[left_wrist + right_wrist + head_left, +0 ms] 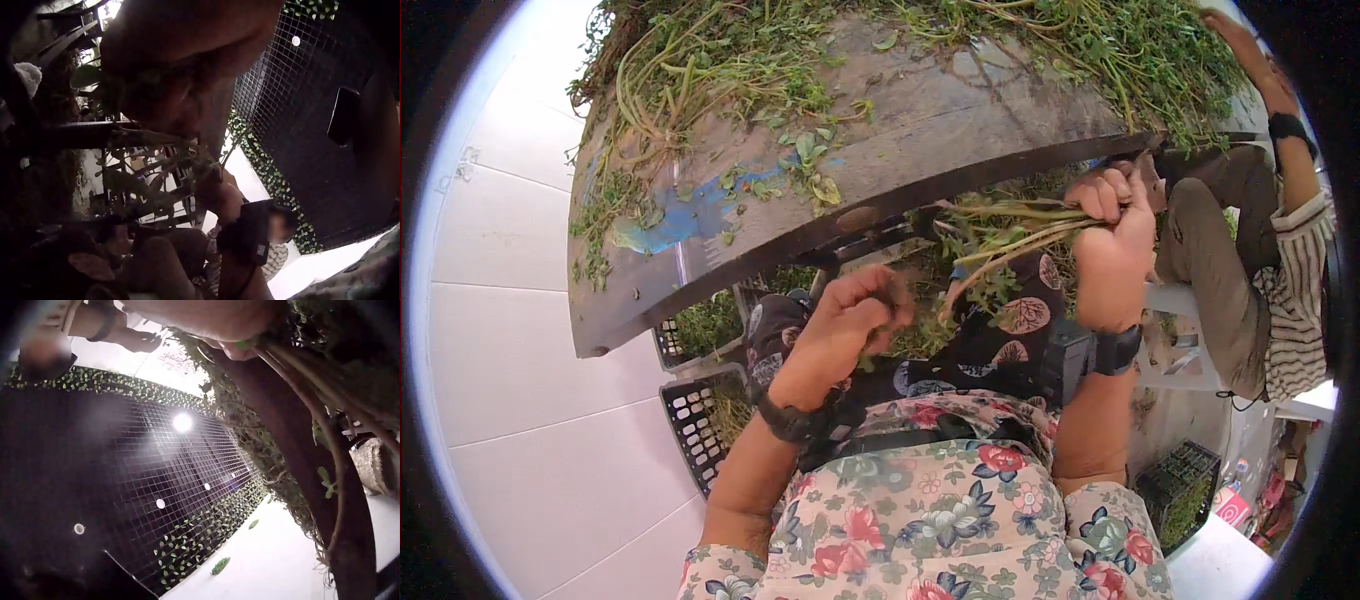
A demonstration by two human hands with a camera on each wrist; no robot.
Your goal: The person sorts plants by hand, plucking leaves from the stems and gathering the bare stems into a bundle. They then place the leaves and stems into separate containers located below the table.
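In the head view my right hand [1112, 235] grips the cut ends of a small bunch of leafy green stems [1025, 238]. The stems point left, over the lap, below the table edge. Long bare stems [334, 394] run out from that hand in the right wrist view. My left hand [862, 312] hovers left of the bunch with curled, blurred fingers; I cannot tell whether a bit of plant is between them. Leafy sprigs [147, 178] hang close below the left hand in the left wrist view.
Heaps of greens [730, 75] cover much of the worn table [880, 150], with loose leaves near its edge. Black crates [692, 425] stand at the lower left, another crate [1185, 490] at the lower right. Another person [1250, 250] sits at the right, one arm over the greens.
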